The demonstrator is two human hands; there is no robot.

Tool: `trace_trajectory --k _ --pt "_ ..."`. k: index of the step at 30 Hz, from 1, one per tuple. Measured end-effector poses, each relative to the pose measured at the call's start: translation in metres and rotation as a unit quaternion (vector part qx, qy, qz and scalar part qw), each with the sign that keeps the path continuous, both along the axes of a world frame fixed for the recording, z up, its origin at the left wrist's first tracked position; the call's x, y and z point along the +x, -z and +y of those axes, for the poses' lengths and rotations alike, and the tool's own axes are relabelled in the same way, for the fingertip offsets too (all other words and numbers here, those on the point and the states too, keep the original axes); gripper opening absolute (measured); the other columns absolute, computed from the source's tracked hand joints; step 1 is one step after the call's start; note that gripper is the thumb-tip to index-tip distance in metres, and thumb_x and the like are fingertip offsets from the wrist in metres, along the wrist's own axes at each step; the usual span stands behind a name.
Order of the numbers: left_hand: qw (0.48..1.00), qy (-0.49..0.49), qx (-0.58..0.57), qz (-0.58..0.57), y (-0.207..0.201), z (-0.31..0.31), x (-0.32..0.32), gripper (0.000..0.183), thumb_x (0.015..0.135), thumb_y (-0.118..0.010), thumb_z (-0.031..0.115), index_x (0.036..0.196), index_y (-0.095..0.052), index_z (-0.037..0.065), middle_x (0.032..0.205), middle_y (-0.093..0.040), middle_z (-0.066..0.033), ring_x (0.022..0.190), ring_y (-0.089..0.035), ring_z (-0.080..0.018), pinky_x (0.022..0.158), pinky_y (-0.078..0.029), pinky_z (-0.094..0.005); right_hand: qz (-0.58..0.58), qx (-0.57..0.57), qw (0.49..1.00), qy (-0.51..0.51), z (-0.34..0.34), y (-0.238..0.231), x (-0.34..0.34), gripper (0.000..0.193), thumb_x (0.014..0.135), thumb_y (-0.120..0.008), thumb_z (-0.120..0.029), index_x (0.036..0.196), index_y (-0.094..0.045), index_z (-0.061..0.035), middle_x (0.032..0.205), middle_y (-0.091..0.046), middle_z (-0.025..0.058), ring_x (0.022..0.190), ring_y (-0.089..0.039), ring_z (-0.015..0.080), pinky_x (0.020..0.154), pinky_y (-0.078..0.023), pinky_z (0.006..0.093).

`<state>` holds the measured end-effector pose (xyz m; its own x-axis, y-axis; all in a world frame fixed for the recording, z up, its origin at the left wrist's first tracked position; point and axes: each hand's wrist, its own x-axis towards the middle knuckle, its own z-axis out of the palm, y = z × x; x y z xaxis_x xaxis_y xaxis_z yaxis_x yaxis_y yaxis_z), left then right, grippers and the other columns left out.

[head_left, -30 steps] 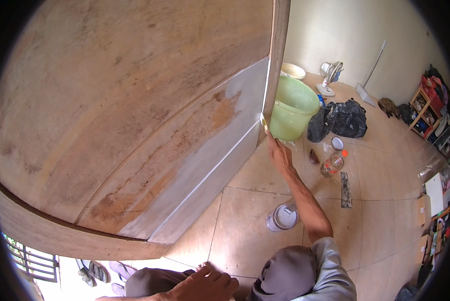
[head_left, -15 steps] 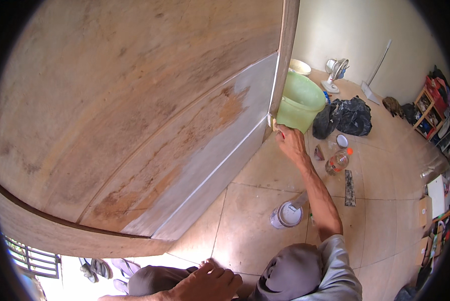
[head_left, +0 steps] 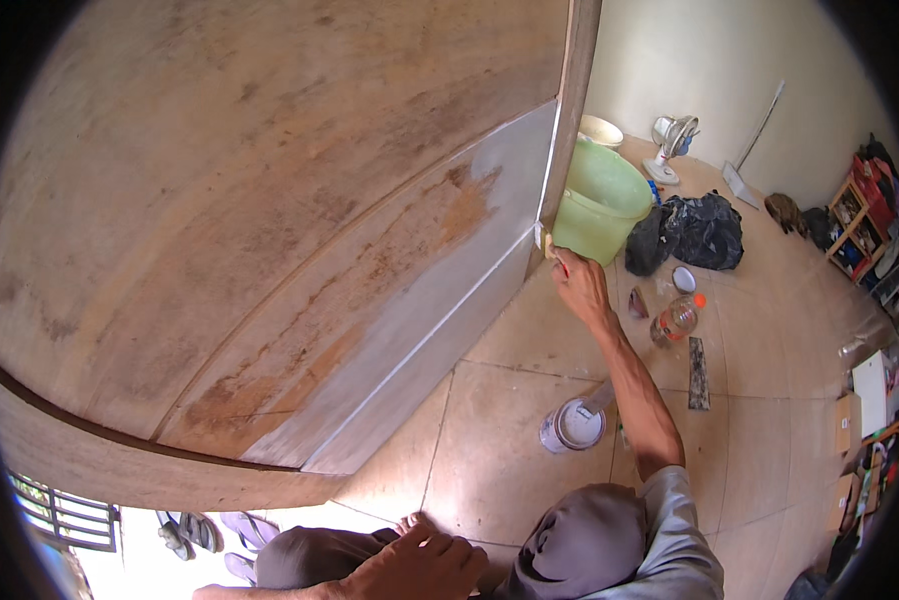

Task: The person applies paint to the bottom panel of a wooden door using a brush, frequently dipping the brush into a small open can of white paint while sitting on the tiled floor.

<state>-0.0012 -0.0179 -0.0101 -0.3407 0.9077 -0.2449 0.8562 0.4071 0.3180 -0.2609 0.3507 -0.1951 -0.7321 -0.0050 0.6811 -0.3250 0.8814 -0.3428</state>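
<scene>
White paint [head_left: 575, 432] sits in the can [head_left: 549, 436], the right hand [head_left: 582, 288] grips a paintbrush [head_left: 547, 243], the left hand's [head_left: 417, 570] grip cannot be told.

The right arm [head_left: 637, 395], almost straight, reaches from the near right toward the far side, slanting left. At its far end the right hand [head_left: 581, 284] is closed in a finger grip, back upward. The left forearm [head_left: 269, 594] enters near left; the left hand [head_left: 421, 568] lies slack, fingers loosely bent, pointing right toward the right knee [head_left: 591, 540].
</scene>
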Motion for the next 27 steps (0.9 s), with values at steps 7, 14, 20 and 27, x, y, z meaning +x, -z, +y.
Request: trace_trajectory --k 7,14,20,27 --pt "1.000 -0.005 -0.005 -0.006 0.006 0.002 0.000 0.026 0.084 -0.064 0.020 0.101 -0.063 0.000 0.096 -0.064 -0.0132 0.090 -0.062 -0.0249 0.090 -0.046 -0.0417 0.016 -0.040 0.999 0.006 -0.003 -0.013 -0.015 0.027 0.082 -0.063 -0.003 0.108 -0.068 -0.0001 0.081 -0.067 0.0206 0.073 -0.066 0.0361 0.066 -0.051 0.0445" --pt "1.000 -0.005 -0.011 -0.015 0.003 0.002 -0.001 0.026 0.086 -0.063 0.020 0.102 -0.063 -0.001 0.096 -0.064 -0.0132 0.093 -0.062 -0.0254 0.091 -0.045 -0.0423 -0.024 -0.008 1.000 0.008 -0.004 -0.013 -0.011 0.028 0.083 -0.062 -0.003 0.110 -0.067 -0.0003 0.080 -0.066 0.0192 0.073 -0.066 0.0347 0.066 -0.051 0.0426" --pt "0.999 -0.002 -0.016 -0.029 0.002 0.002 -0.002 0.028 0.086 -0.063 0.021 0.103 -0.063 -0.001 0.097 -0.064 -0.0134 0.094 -0.062 -0.0257 0.092 -0.045 -0.0429 0.037 -0.034 0.999 -0.007 -0.006 -0.022 -0.004 0.026 0.083 -0.062 -0.005 0.108 -0.067 0.0001 0.077 -0.066 0.0208 0.072 -0.066 0.0371 0.065 -0.051 0.0433" --pt "0.999 0.008 -0.010 -0.034 0.004 0.003 -0.004 0.029 0.086 -0.063 0.021 0.104 -0.063 -0.001 0.097 -0.064 -0.0138 0.095 -0.062 -0.0259 0.093 -0.044 -0.0435 -0.019 -0.006 1.000 0.020 0.004 -0.049 -0.022 0.028 0.085 -0.061 -0.007 0.113 -0.066 -0.0007 0.076 -0.065 0.0222 0.069 -0.066 0.0385 0.064 -0.050 0.0444"
